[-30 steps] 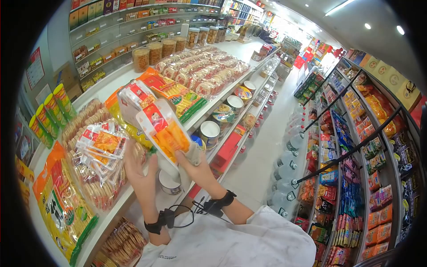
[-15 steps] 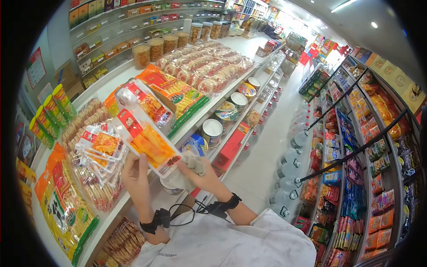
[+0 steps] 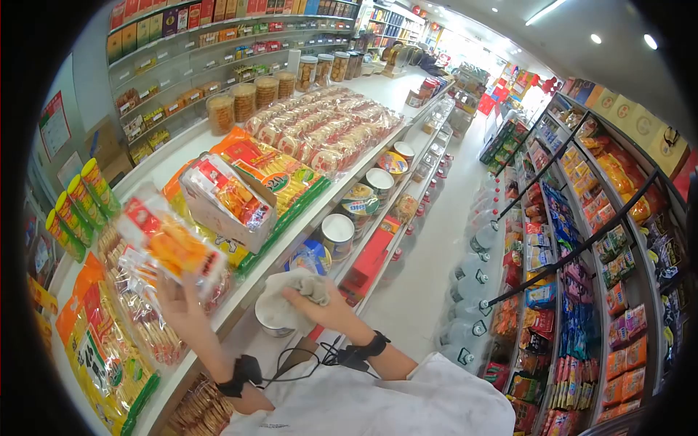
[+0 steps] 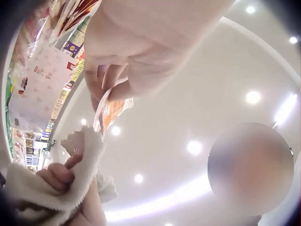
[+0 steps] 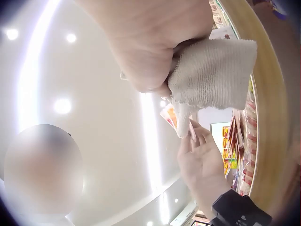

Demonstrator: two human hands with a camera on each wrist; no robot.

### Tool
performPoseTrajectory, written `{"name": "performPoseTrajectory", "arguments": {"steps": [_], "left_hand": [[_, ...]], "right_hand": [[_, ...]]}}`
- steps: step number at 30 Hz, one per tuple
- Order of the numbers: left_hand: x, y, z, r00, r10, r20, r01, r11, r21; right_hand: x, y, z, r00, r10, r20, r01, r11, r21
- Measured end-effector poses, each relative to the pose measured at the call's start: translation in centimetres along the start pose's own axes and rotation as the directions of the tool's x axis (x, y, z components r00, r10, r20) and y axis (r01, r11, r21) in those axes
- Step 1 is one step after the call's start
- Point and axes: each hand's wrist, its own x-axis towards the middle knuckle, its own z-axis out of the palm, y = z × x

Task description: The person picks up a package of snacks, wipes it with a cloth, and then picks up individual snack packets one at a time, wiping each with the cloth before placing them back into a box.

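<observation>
My left hand [image 3: 186, 314] pinches the lower end of a clear snack packet [image 3: 171, 240] with orange strips and a red label. The packet is blurred and hangs over a pile of similar packets [image 3: 138, 270] on bagged round crackers. In the left wrist view, thumb and fingers close on the packet [image 4: 110, 115] edge. My right hand [image 3: 320, 305] grips a crumpled whitish cloth [image 3: 280, 301] in front of the counter edge; the right wrist view shows the ribbed cloth [image 5: 211, 75] bunched in it. An open box [image 3: 225, 203] of the same packets stands on the counter between yellow noodle-like bags.
Large yellow bags [image 3: 105, 349] and upright green-yellow tubes [image 3: 67, 218] lie left. Wrapped crackers [image 3: 327, 134] and jars [image 3: 222, 115] stand farther back. Lower shelves hold white-lidded tubs [image 3: 338, 229]. Across the aisle [image 3: 407, 305] are big water bottles [image 3: 465, 291] and snack racks.
The packet, first held in front of the box with both hands near it, has moved left over the pile in my left hand. My right hand has come away from it, keeping the cloth.
</observation>
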Motion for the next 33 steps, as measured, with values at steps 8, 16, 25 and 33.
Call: {"name": "performPoseTrajectory", "arguments": {"steps": [8,16,25,33], "left_hand": [[5.2,-4.2,-2.8,0.981,0.184,-0.066,-0.074,0.66,0.748],[4.7,-1.8,-3.0,0.852,0.494,-0.172,-0.159,0.558,0.814],[2.1,-0.2,6.7,0.918,0.259,0.301,-0.373,0.822,0.43],[7.7,-5.2,11.1,0.911,0.369,0.184,-0.406,0.722,0.56]], "right_hand": [[-2.0,2.1,-0.8,0.928,0.16,-0.335,-0.127,0.985,0.12],[-1.3,1.8,-0.5,0.962,0.154,-0.226,-0.147,0.988,0.049],[-0.6,1.1,0.7,0.96,0.216,-0.176,-0.198,0.973,0.117],[-1.9,1.1,-0.6,0.957,0.166,-0.24,-0.155,0.986,0.063]]}}
